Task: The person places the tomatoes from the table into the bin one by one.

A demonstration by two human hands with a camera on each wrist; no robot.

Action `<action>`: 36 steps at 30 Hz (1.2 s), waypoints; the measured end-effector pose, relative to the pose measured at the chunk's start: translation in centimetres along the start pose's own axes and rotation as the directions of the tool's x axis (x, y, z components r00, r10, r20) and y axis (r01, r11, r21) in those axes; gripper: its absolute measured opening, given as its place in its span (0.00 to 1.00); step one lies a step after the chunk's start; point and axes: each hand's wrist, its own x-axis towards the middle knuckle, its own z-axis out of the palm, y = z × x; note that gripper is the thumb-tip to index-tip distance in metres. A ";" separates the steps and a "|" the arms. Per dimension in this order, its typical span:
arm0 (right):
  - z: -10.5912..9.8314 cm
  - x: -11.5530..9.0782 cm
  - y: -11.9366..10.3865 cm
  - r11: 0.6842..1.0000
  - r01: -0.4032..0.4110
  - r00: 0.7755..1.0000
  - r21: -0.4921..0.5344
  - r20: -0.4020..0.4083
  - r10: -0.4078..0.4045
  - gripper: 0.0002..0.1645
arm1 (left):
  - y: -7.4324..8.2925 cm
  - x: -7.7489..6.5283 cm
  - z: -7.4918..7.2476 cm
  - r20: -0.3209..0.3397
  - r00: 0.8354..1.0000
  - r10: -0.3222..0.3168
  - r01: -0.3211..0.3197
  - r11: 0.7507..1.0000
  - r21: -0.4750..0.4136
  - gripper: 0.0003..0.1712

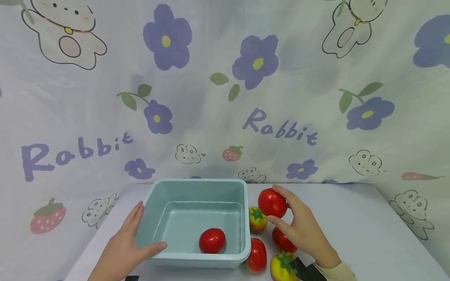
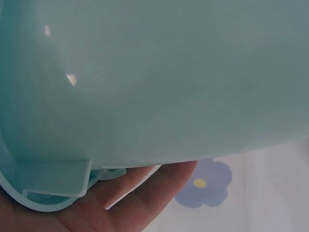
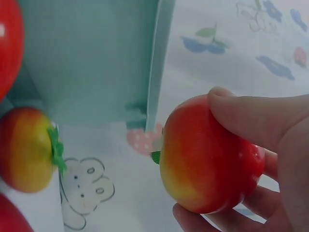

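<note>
My right hand holds a red tomato between thumb and fingers, just right of a pale blue-green plastic bin. In the right wrist view this tomato shows a yellow patch and a bit of green stem. One red tomato lies inside the bin, near its front right. At the bin's front left corner, my left hand grips the rim, thumb over the edge and fingers along the outer side. The left wrist view shows those fingers partly hidden behind the bin wall.
Right of the bin stand a yellow-red tomato with green leaves, two red tomatoes and a yellow one by my right wrist. A white table carries everything. Behind it hangs a rabbit-and-flower cloth.
</note>
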 end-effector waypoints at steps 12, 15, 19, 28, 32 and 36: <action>2.0 0.6 -2.4 0.997 0.021 1.000 0.074 -0.008 -0.021 0.44 | 0.1 -0.2 0.2 -0.015 1.000 0.006 -0.006 1.000 -0.001 0.71; 2.6 0.8 -3.0 0.996 0.025 1.000 0.090 -0.016 -0.024 0.43 | 0.0 -0.2 0.1 -0.016 1.000 0.001 -0.001 1.000 0.002 0.71; 3.4 1.1 -3.6 0.991 0.038 0.999 0.131 -0.031 -0.034 0.44 | 0.0 -0.2 0.1 -0.023 1.000 0.005 -0.005 1.000 -0.003 0.71; 4.8 1.7 -4.7 0.979 0.085 0.995 0.184 -0.066 -0.074 0.47 | 0.2 -0.2 0.2 -0.016 1.000 0.006 -0.006 1.000 -0.005 0.71; 5.4 2.0 -5.1 0.973 0.093 0.995 0.211 -0.053 -0.084 0.47 | 0.2 -0.2 0.2 -0.018 1.000 0.011 -0.011 1.000 0.002 0.71; 6.1 2.6 -5.4 0.970 0.114 0.993 0.215 -0.037 -0.109 0.45 | 0.1 -0.1 0.1 -0.018 1.000 0.013 -0.013 1.000 0.010 0.71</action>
